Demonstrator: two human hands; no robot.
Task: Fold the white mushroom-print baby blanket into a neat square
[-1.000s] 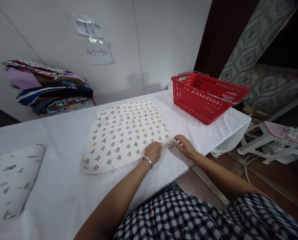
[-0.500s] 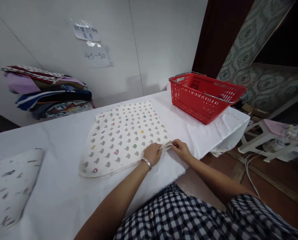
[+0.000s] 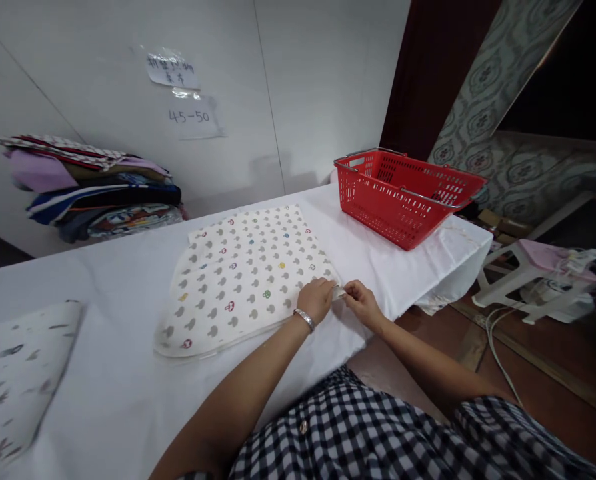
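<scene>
A flat white pillowcase (image 3: 243, 277) printed with small grey and coloured mushrooms lies on the white-covered table (image 3: 128, 393). My left hand (image 3: 317, 299), with a silver bracelet on the wrist, rests on its near right corner. My right hand (image 3: 359, 301) pinches the edge of that same corner, fingertips almost touching the left hand. Both hands are closed on the fabric edge.
A red plastic basket (image 3: 403, 197) stands at the table's far right end. A stack of folded fabrics (image 3: 91, 190) sits against the wall at the back left. Another patterned pillow (image 3: 13, 373) lies at the near left. A white stool (image 3: 533, 267) and cables are on the floor right.
My two hands have drawn closer together at the pillowcase corner, and the opening held between them has narrowed. The view has shifted slightly to the right.
</scene>
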